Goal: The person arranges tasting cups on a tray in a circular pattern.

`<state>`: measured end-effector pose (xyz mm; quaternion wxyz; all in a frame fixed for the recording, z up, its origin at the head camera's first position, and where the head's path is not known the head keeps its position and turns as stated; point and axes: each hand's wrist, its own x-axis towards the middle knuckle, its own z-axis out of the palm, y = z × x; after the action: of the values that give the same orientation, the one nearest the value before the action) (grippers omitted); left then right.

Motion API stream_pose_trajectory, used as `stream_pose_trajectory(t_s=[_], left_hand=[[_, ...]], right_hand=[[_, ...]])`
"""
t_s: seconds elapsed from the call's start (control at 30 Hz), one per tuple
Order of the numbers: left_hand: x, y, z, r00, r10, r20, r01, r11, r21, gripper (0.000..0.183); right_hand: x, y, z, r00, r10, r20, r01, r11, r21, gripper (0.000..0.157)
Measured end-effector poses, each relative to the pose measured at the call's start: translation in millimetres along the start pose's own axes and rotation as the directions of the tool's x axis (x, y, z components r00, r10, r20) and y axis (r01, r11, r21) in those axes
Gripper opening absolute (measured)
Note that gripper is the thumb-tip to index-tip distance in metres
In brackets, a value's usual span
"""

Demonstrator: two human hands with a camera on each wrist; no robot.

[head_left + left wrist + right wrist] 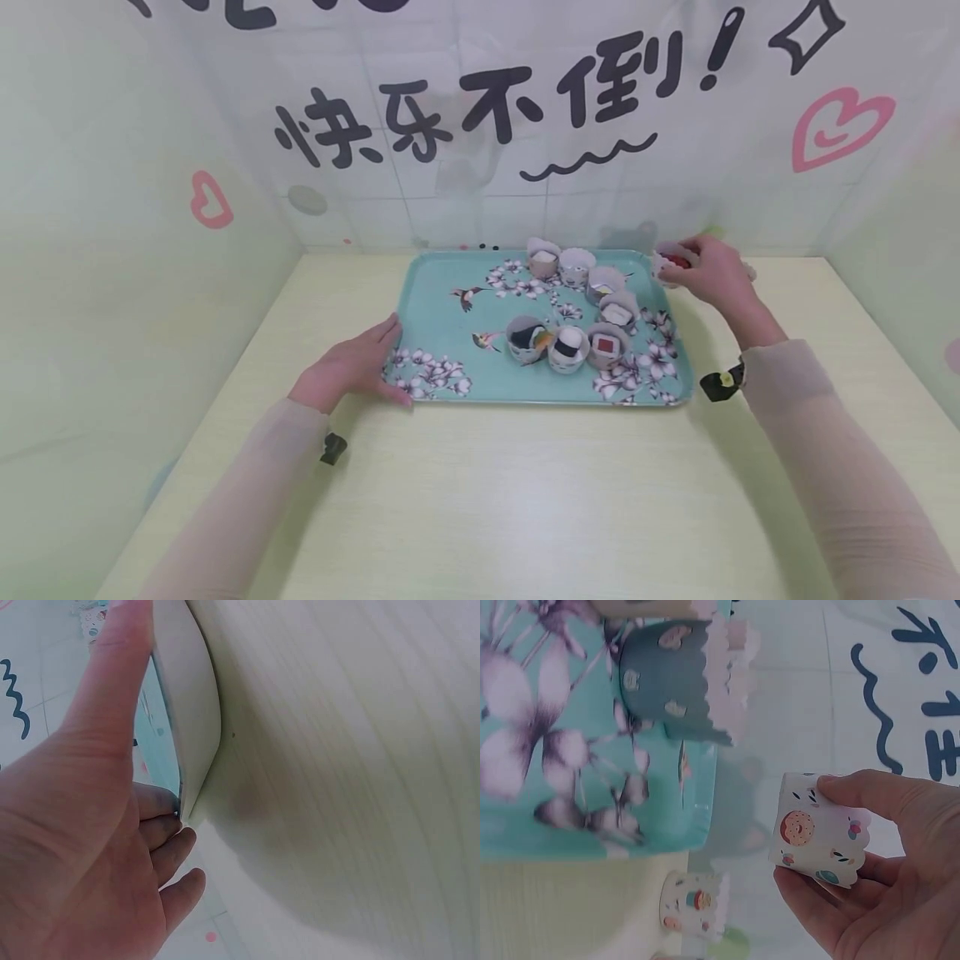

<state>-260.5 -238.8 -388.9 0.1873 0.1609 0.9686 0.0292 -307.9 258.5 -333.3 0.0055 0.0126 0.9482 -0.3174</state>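
Note:
My right hand [716, 271] pinches a white paper baking cup [821, 829] printed with a donut and small fruit, beyond the tray's back right corner. Something red shows inside that cup in the head view. My left hand [352, 362] lies along the left end of a turquoise tray [442, 308], fingers extended on its edge and thumb at the front corner. The left wrist view shows the fingertips right at the tray's pale rim [196, 697]. Several paper cups with toy-like sushi pieces curve across the tray, including a rice piece with a dark band [568, 342].
Beside the tray, past my right hand, stands another printed paper cup [694, 904] on the pale wooden table [510, 492]. A white wall sheet [480, 200] with large black lettering rises directly behind the tray. Pale side panels flank the table.

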Motion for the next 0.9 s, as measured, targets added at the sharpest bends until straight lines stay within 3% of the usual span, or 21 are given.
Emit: stream_pose_trajectory(t_s=[0.37, 0.9], left_hand=[[-0.9, -0.4, -0.1, 1.000, 0.009, -0.012, -0.009, 1.000, -0.004, 0.142], [1.5, -3.9, 2.1, 1.000, 0.013, -0.010, -0.013, 1.000, 0.005, 0.145]], right_hand=[[5.0, -32.5, 23.4, 0.996, -0.022, 0.086, 0.022, 1.000, 0.010, 0.063], [11.5, -66.9, 61.4, 0.989, -0.057, 0.134, 0.058, 0.998, -0.005, 0.064]])
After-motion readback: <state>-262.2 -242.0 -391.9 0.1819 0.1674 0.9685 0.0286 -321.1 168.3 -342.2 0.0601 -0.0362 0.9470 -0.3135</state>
